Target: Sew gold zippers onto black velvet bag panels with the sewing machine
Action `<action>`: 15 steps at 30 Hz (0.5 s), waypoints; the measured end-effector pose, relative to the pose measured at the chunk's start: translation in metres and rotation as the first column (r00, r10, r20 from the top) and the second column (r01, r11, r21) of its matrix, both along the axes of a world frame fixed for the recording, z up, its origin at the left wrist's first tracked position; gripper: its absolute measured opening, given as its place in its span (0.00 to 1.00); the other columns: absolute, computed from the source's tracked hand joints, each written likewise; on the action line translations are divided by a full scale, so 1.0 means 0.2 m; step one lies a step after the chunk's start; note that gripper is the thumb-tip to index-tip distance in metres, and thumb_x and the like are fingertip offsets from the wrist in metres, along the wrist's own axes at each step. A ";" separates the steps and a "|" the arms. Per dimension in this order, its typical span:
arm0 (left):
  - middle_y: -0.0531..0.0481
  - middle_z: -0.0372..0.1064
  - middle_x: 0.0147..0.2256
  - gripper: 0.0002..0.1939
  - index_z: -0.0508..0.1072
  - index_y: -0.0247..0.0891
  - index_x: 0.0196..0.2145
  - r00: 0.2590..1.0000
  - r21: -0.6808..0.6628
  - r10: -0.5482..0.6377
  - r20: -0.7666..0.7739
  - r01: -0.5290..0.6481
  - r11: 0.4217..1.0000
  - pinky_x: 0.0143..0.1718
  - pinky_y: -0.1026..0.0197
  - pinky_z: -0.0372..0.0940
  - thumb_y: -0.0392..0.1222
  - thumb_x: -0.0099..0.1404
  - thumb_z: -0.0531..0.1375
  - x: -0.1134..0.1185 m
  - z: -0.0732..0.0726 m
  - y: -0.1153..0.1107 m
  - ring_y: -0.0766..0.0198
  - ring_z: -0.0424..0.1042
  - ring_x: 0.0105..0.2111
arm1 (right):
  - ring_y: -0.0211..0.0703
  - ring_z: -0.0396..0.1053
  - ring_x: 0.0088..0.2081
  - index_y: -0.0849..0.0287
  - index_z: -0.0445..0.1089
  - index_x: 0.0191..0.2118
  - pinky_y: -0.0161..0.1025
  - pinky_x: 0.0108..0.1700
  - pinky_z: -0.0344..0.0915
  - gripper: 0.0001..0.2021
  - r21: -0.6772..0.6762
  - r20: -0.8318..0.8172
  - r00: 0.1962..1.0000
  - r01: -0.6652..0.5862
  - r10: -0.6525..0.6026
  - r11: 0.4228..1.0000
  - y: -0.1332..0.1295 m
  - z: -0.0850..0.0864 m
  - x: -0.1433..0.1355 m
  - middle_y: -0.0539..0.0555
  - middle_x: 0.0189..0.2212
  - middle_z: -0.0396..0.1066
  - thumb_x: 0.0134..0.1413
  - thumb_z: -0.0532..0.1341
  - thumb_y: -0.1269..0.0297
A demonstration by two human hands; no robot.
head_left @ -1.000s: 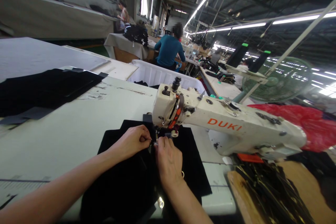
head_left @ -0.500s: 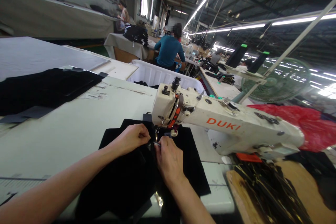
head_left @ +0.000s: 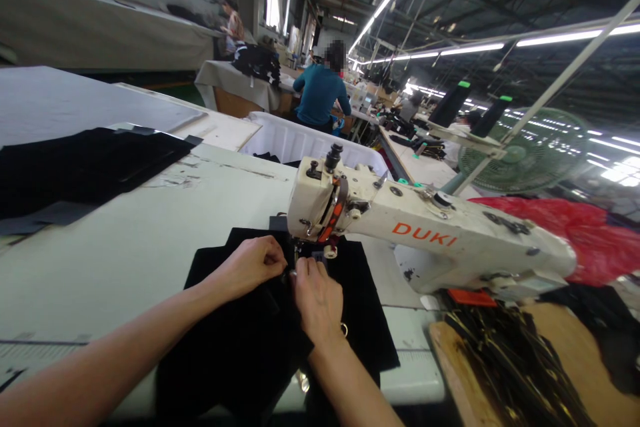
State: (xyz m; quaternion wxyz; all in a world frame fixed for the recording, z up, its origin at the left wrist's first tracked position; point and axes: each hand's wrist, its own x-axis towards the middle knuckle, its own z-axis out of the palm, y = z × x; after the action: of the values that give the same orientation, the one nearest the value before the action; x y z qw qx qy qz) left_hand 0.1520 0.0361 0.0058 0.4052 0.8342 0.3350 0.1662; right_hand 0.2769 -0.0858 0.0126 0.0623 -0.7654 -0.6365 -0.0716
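Black fabric (head_left: 225,347) lies in layers under the head of a white sewing machine (head_left: 425,233) and hangs over the table's front edge. My left hand (head_left: 255,263) is closed, pinching the fabric just left of the needle area. Close beside it, my right hand (head_left: 317,297) rests on the cloth with its fingers curled together. A small shiny metal tip (head_left: 293,273) shows at the right fingertips; its kind is not clear. By the right wrist is a small gold-coloured ring (head_left: 344,329). The presser foot (head_left: 296,250) is partly hidden.
More black fabric pieces (head_left: 90,170) lie on the table at left. Behind the machine stands a white plastic bin (head_left: 310,140). Black strips with gold-coloured metal (head_left: 520,360) are heaped at right. A person in a teal top (head_left: 320,97) sits beyond. A green fan (head_left: 525,150) stands back right.
My right hand has shifted slightly left and turned, and the ring now shows by its wrist. The fabric near it has folded over differently. My left hand keeps its pinch.
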 end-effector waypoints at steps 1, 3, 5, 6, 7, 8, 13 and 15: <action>0.48 0.76 0.34 0.10 0.77 0.38 0.25 1.000 0.007 -0.002 -0.003 0.003 1.000 0.32 0.63 0.67 0.44 0.56 0.58 0.00 0.00 0.00 0.60 0.76 0.29 | 0.48 0.74 0.40 0.57 0.69 0.41 0.39 0.29 0.67 0.05 -0.003 0.005 1.000 -0.008 0.008 1.000 0.00 0.01 -0.01 0.54 0.39 0.75 0.64 0.59 0.74; 0.48 0.76 0.34 0.09 0.77 0.38 0.24 1.000 0.022 -0.016 -0.012 0.016 1.000 0.32 0.63 0.66 0.43 0.56 0.59 0.00 0.01 0.01 0.61 0.75 0.29 | 0.48 0.73 0.40 0.56 0.68 0.41 0.39 0.30 0.66 0.06 -0.004 0.007 0.999 -0.031 0.031 1.000 -0.01 0.02 -0.01 0.53 0.38 0.75 0.64 0.59 0.75; 0.49 0.76 0.34 0.09 0.78 0.38 0.24 0.999 0.032 -0.041 -0.019 0.042 0.999 0.34 0.63 0.66 0.42 0.55 0.59 0.00 0.02 0.02 0.61 0.75 0.30 | 0.47 0.72 0.40 0.56 0.68 0.41 0.39 0.31 0.66 0.06 0.002 0.001 0.999 -0.052 0.052 0.999 -0.01 0.03 0.00 0.52 0.39 0.74 0.65 0.58 0.74; 0.49 0.76 0.34 0.09 0.78 0.38 0.24 0.998 0.035 -0.055 -0.020 0.055 0.998 0.34 0.63 0.66 0.42 0.55 0.59 -0.01 0.03 0.03 0.61 0.75 0.30 | 0.47 0.72 0.40 0.55 0.68 0.41 0.39 0.31 0.65 0.06 0.006 -0.005 0.998 -0.059 0.059 0.998 -0.02 0.03 0.00 0.52 0.39 0.74 0.65 0.58 0.74; 0.49 0.75 0.35 0.09 0.78 0.38 0.24 0.997 0.036 -0.068 -0.021 0.069 0.997 0.35 0.63 0.66 0.42 0.55 0.59 -0.01 0.03 0.04 0.61 0.75 0.31 | 0.46 0.72 0.40 0.55 0.68 0.41 0.38 0.32 0.65 0.06 0.010 -0.013 0.998 -0.062 0.063 0.998 -0.02 0.03 0.01 0.51 0.39 0.74 0.66 0.58 0.74; 0.49 0.75 0.35 0.09 0.78 0.38 0.24 0.997 0.035 -0.081 -0.021 0.082 0.996 0.35 0.63 0.66 0.42 0.56 0.59 -0.01 0.03 0.05 0.61 0.75 0.31 | 0.46 0.72 0.41 0.55 0.67 0.41 0.38 0.32 0.64 0.05 0.015 -0.023 0.998 -0.064 0.065 0.998 -0.02 0.02 0.02 0.51 0.39 0.74 0.66 0.58 0.73; 0.50 0.75 0.34 0.10 0.78 0.39 0.25 0.993 -0.003 -0.113 -0.039 0.113 0.994 0.32 0.64 0.66 0.47 0.54 0.62 -0.03 0.03 0.07 0.62 0.74 0.29 | 0.43 0.73 0.39 0.55 0.67 0.40 0.37 0.30 0.62 0.02 0.030 -0.085 0.995 -0.045 0.047 0.999 -0.02 0.01 0.06 0.49 0.36 0.73 0.67 0.61 0.64; 0.52 0.74 0.32 0.09 0.78 0.38 0.27 0.993 -0.018 -0.101 -0.054 0.100 0.995 0.27 0.65 0.64 0.47 0.51 0.64 -0.03 0.02 0.06 0.62 0.73 0.26 | 0.43 0.73 0.39 0.54 0.67 0.41 0.37 0.31 0.63 0.03 0.033 -0.098 0.994 -0.044 0.047 0.998 -0.03 0.00 0.07 0.49 0.37 0.73 0.67 0.61 0.64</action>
State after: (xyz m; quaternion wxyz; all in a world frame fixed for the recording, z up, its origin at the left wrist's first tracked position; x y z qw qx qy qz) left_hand 0.1467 0.0484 0.0102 0.4100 0.8512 0.3047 0.1202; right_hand 0.2903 -0.0910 0.0133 0.1071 -0.7522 -0.6488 -0.0418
